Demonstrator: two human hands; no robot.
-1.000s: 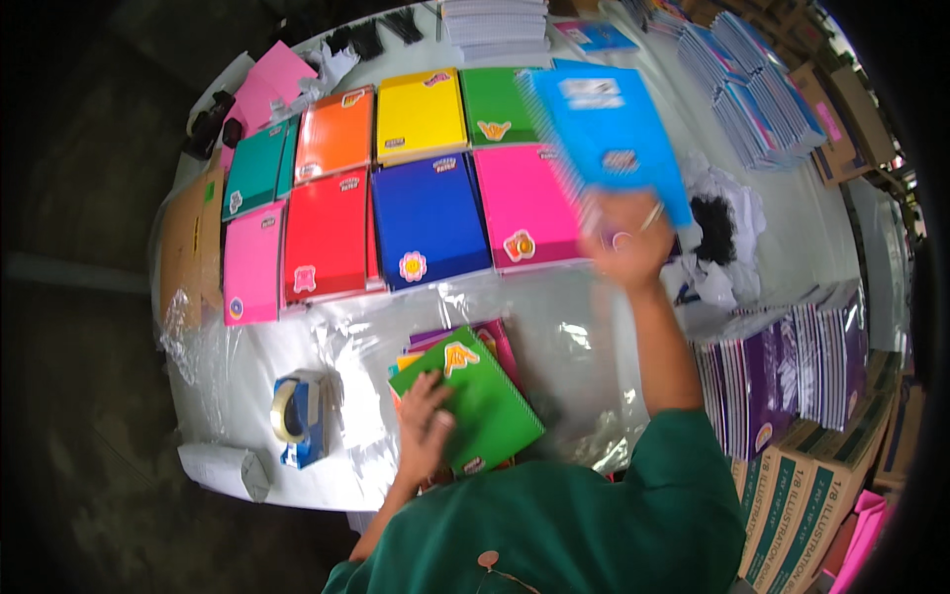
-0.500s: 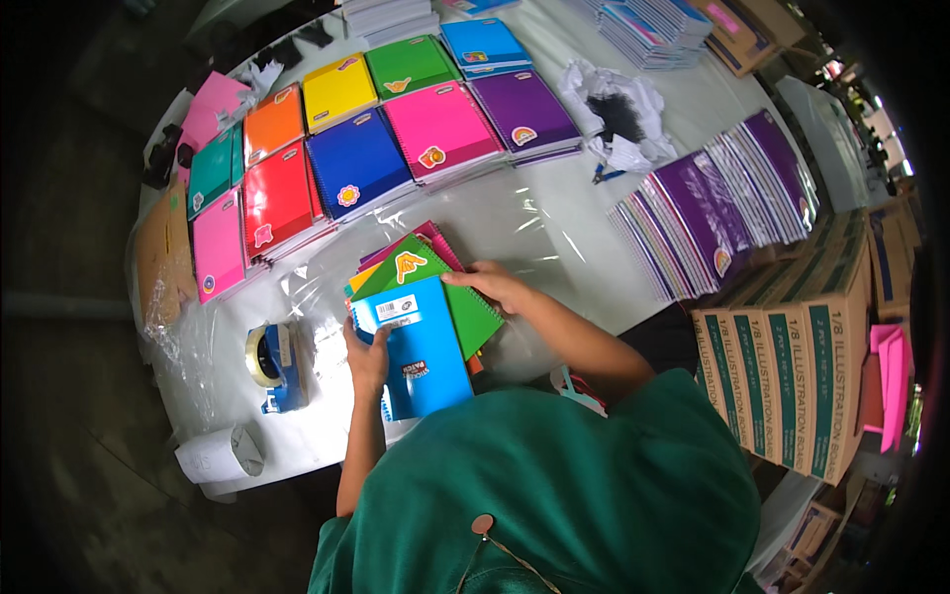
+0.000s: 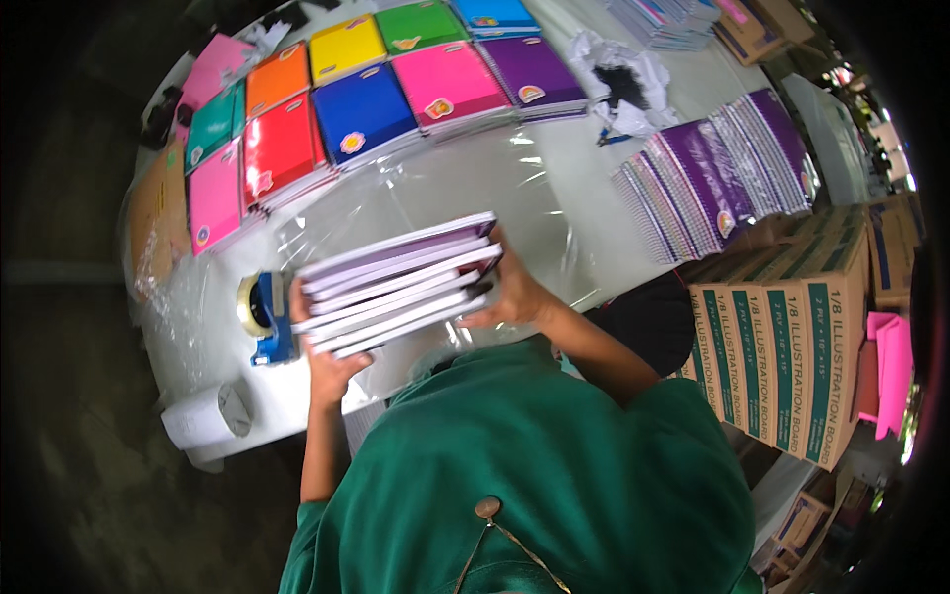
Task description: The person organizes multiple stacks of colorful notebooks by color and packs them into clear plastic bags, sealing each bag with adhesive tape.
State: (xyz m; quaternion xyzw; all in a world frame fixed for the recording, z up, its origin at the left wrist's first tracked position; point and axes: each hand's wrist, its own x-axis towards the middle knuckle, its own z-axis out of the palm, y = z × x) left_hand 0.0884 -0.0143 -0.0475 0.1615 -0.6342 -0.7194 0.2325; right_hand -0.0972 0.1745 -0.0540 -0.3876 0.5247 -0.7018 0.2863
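Observation:
I hold a stack of several thin notebooks (image 3: 396, 282) on edge above the table, their white page edges facing me. My left hand (image 3: 327, 361) grips the stack's lower left end. At the right end my right hand (image 3: 515, 292) clamps the other side. Under the stack lies a sheet of clear plastic film (image 3: 445, 198) spread on the white table (image 3: 208, 346). A blue tape dispenser (image 3: 265, 317) sits just left of my left hand.
Piles of coloured notebooks (image 3: 366, 109) line the far side of the table in pink, red, blue, orange, yellow, green and purple. A fanned row of purple notebooks (image 3: 712, 178) lies at right. Cardboard boxes (image 3: 792, 356) stand at right. A paper roll (image 3: 203, 416) lies at the near left.
The stack lay flat with a blue notebook on top; now both hands have lifted it and turned it on edge, squared together. The view has also shifted.

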